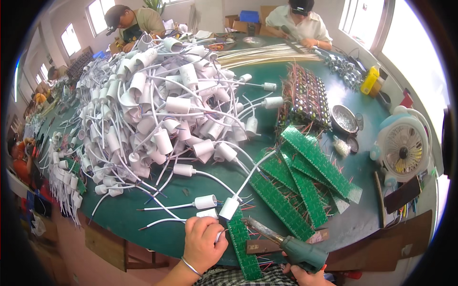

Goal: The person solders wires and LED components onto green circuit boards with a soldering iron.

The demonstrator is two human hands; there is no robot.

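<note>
My right hand (305, 275) grips a green soldering gun (303, 253) at the lower edge. Its metal tip points up and left, over the far part of a narrow green circuit board strip (244, 245). Along the strip's left side my left hand (202, 243) is closed, fingers and thumb pinched together; what they hold is too small to make out. At the strip's far end lies a white lamp socket (229, 208) with a white cable running up and right. Another white socket (206, 201) lies just beyond my left hand. A brown block (261, 246) lies across the strip.
A big heap of white corded sockets (143, 109) covers the left and middle. Green board panels (305, 186) and stacked wired boards (305, 95) lie right, near a metal bowl (344, 119) and a fan (403, 148). Two people (300, 24) (133, 24) sit across the table.
</note>
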